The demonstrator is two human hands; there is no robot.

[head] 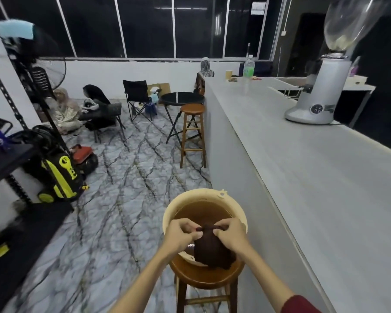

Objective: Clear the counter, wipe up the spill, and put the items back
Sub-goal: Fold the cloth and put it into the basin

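A cream bucket (195, 195) with brownish water stands on a wooden stool (207, 276) in front of me, beside the grey counter (325, 188). Both hands hold a dark brown cloth (210, 249) over the bucket's near rim. My left hand (181, 236) pinches its upper left edge, and my right hand (231, 236) grips its upper right edge. The cloth hangs down bunched between them. On the counter stand a silver coffee grinder (318, 98), a clear bottle with a green label (248, 68) and a paper cup (229, 74) at the far end.
A second wooden stool (192, 134) and a round black table (182, 98) stand further along the counter. A yellow-black pressure washer (57, 172) and a black shelf (7, 159) are on the left. A person sits on the floor at the back left, near folding chairs.
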